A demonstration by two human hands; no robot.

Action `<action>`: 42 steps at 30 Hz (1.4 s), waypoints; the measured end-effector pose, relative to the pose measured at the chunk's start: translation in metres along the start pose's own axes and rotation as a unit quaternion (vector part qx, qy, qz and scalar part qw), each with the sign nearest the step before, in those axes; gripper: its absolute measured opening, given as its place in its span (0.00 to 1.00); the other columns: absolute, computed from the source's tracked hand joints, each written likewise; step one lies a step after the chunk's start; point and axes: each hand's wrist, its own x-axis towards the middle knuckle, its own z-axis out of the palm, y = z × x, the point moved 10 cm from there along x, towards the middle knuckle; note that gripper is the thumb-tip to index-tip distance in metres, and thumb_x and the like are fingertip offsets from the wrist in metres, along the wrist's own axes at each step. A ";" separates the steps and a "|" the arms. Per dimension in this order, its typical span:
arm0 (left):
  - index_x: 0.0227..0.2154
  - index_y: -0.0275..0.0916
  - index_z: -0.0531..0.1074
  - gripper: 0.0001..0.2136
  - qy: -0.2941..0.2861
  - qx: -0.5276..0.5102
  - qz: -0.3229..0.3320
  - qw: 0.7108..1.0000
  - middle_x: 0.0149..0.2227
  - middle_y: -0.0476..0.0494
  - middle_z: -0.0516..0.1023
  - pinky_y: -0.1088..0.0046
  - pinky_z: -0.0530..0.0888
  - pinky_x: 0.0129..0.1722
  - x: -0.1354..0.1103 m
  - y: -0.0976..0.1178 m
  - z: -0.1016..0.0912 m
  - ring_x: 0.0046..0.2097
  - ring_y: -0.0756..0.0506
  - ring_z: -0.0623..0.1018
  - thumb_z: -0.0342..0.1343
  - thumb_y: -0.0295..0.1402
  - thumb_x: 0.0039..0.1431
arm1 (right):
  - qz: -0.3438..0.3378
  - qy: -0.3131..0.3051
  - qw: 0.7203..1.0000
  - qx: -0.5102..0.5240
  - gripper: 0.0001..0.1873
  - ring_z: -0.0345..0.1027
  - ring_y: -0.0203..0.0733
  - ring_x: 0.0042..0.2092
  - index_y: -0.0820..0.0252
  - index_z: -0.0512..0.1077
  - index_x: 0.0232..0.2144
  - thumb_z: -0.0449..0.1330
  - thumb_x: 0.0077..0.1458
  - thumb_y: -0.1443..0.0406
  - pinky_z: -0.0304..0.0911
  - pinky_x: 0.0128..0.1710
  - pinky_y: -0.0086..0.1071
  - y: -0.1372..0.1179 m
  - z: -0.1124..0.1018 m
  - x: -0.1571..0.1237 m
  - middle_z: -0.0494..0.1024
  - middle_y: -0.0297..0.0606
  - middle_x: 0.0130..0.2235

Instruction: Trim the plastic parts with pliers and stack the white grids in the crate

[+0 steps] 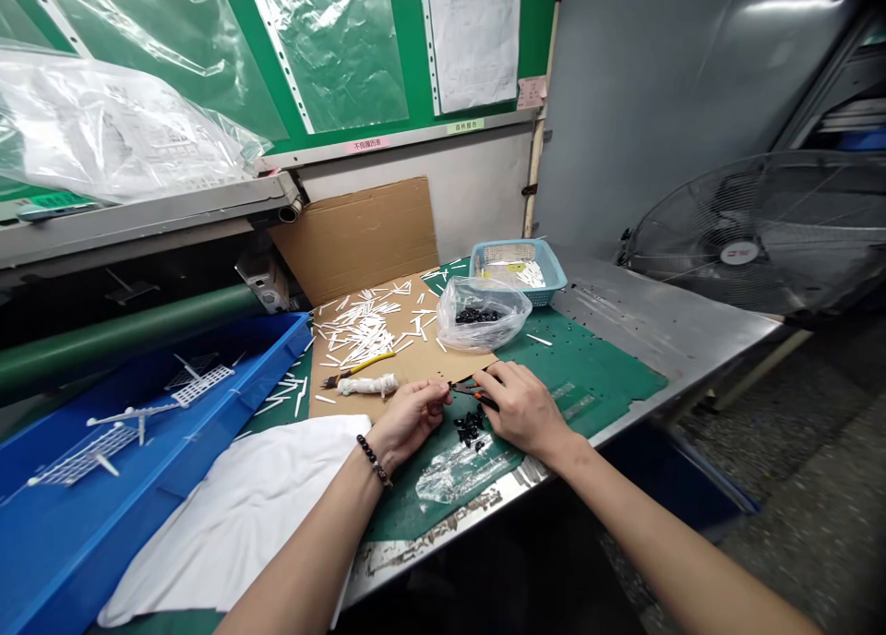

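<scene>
Green mat [588,377], left hand [408,418] beside right hand [522,409]

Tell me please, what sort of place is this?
Probably a factory workshop for finishing small plastic parts: a steel workbench with a green mat, a blue tray of white moulded parts, and small pliers in the right hand.

Beside the left edge of the steel bench [664,330] lies a long blue plastic tray [166,487], and white plastic runners [197,386] are inside it. A white cloth [235,515] lies over the near left corner of the bench, next to this tray. Toward the far edge, a brown cardboard sheet [408,358] carries many white plastic sticks [360,330]. A light blue plastic basket [519,270] sits near them, and a metal electric fan [754,233] stands just beyond the right edge.
</scene>
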 end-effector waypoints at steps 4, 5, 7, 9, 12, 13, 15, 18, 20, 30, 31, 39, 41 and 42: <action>0.23 0.30 0.73 0.10 0.009 0.011 0.004 1.000 0.24 0.46 0.72 0.82 0.59 0.22 -0.001 0.001 -0.001 0.23 0.57 0.63 0.68 0.30 0.44 | -0.003 -0.011 1.000 -0.014 0.12 0.58 0.48 0.40 0.60 0.70 0.42 0.58 0.52 0.70 0.54 0.41 0.36 -0.001 0.001 0.000 0.68 0.42 0.38; 0.23 0.30 0.73 0.10 0.011 0.013 0.005 1.000 0.24 0.47 0.72 0.82 0.59 0.21 -0.001 0.002 0.000 0.23 0.58 0.63 0.68 0.30 0.44 | -0.004 -0.013 1.000 -0.017 0.13 0.58 0.48 0.40 0.60 0.70 0.42 0.58 0.53 0.70 0.53 0.42 0.36 -0.002 0.002 0.000 0.68 0.42 0.38; 0.22 0.30 0.73 0.10 0.013 0.017 0.006 1.000 0.24 0.47 0.71 0.83 0.59 0.21 -0.003 0.004 0.001 0.23 0.58 0.63 0.68 0.30 0.43 | -0.009 -0.016 1.000 -0.022 0.13 0.58 0.48 0.40 0.61 0.70 0.43 0.57 0.54 0.70 0.53 0.42 0.36 -0.003 0.002 0.000 0.68 0.42 0.38; 0.22 0.30 0.73 0.10 0.009 0.021 0.003 1.000 0.24 0.47 0.71 0.83 0.58 0.21 -0.004 0.004 0.002 0.23 0.58 0.63 0.68 0.30 0.43 | -0.016 -0.014 0.999 -0.026 0.13 0.58 0.47 0.39 0.61 0.70 0.44 0.55 0.55 0.70 0.53 0.41 0.36 -0.004 0.002 0.000 0.68 0.43 0.38; 0.23 0.30 0.73 0.10 0.003 0.029 -0.002 1.000 0.23 0.47 0.70 0.84 0.57 0.20 -0.003 0.004 0.001 0.23 0.58 0.62 0.68 0.30 0.42 | -0.028 -0.015 0.999 -0.030 0.15 0.57 0.47 0.39 0.61 0.70 0.46 0.54 0.55 0.71 0.52 0.40 0.36 -0.006 0.002 0.000 0.68 0.43 0.38; 0.23 0.30 0.73 0.10 0.003 0.031 -0.003 0.999 0.23 0.48 0.70 0.84 0.57 0.20 -0.003 0.004 0.000 0.23 0.58 0.62 0.68 0.30 0.42 | -0.032 -0.017 0.999 -0.031 0.15 0.57 0.47 0.39 0.61 0.70 0.46 0.55 0.55 0.71 0.52 0.40 0.36 -0.006 0.003 0.000 0.68 0.43 0.38; 0.23 0.30 0.73 0.10 0.006 0.035 0.000 0.999 0.23 0.48 0.70 0.84 0.56 0.19 -0.001 0.005 -0.003 0.23 0.58 0.62 0.68 0.30 0.42 | -0.035 -0.021 0.999 -0.032 0.15 0.57 0.47 0.39 0.61 0.70 0.46 0.55 0.55 0.70 0.52 0.40 0.36 -0.006 0.004 0.000 0.68 0.43 0.38; 0.22 0.29 0.72 0.10 0.008 0.034 -0.003 0.999 0.22 0.48 0.70 0.84 0.57 0.19 0.000 0.003 -0.004 0.23 0.58 0.63 0.68 0.29 0.42 | -0.037 -0.024 0.998 -0.038 0.16 0.57 0.48 0.40 0.61 0.70 0.46 0.56 0.54 0.69 0.51 0.39 0.36 -0.006 0.003 0.000 0.68 0.44 0.38; 0.21 0.29 0.72 0.10 0.010 0.030 -0.005 0.999 0.22 0.48 0.70 0.84 0.57 0.19 0.001 0.002 -0.004 0.23 0.58 0.62 0.68 0.28 0.42 | -0.040 -0.026 0.998 -0.046 0.15 0.57 0.48 0.39 0.61 0.70 0.45 0.56 0.54 0.69 0.51 0.39 0.37 -0.006 0.003 0.000 0.68 0.44 0.38; 0.23 0.29 0.73 0.08 -0.013 0.037 -0.012 0.999 0.23 0.47 0.71 0.86 0.59 0.19 0.004 -0.002 0.005 0.23 0.58 0.64 0.67 0.27 0.44 | -0.012 -0.018 0.998 -0.061 0.05 0.57 0.42 0.32 0.59 0.71 0.33 0.56 0.54 0.70 0.47 0.32 0.35 0.002 0.008 -0.005 0.69 0.38 0.31; 0.23 0.29 0.73 0.08 -0.010 0.030 -0.010 0.999 0.23 0.47 0.71 0.86 0.59 0.19 0.003 -0.001 0.005 0.23 0.58 0.64 0.67 0.27 0.44 | -0.010 -0.012 0.998 -0.057 0.04 0.58 0.42 0.33 0.59 0.71 0.33 0.56 0.55 0.69 0.47 0.33 0.35 0.002 0.006 -0.005 0.69 0.38 0.31; 0.23 0.29 0.72 0.07 -0.016 -0.014 -0.002 1.000 0.24 0.46 0.72 0.86 0.61 0.20 0.003 0.004 -0.005 0.22 0.59 0.63 0.65 0.26 0.47 | -0.004 0.012 0.999 -0.037 0.12 0.58 0.48 0.39 0.62 0.71 0.43 0.58 0.55 0.67 0.51 0.38 0.36 0.003 -0.003 -0.004 0.69 0.43 0.38; 0.24 0.29 0.73 0.07 -0.015 -0.010 -0.006 1.000 0.24 0.46 0.72 0.86 0.61 0.20 0.003 0.002 -0.005 0.22 0.59 0.63 0.65 0.26 0.47 | -0.008 0.005 0.999 -0.036 0.13 0.58 0.48 0.39 0.62 0.71 0.44 0.58 0.55 0.67 0.52 0.39 0.37 0.002 -0.001 -0.004 0.69 0.44 0.38; 0.24 0.29 0.73 0.07 -0.015 -0.007 -0.007 1.000 0.24 0.46 0.72 0.86 0.61 0.20 0.004 0.002 -0.004 0.22 0.59 0.63 0.65 0.26 0.47 | -0.010 0.002 0.999 -0.037 0.13 0.58 0.48 0.39 0.62 0.70 0.44 0.58 0.55 0.67 0.52 0.39 0.37 0.002 0.000 -0.004 0.69 0.44 0.38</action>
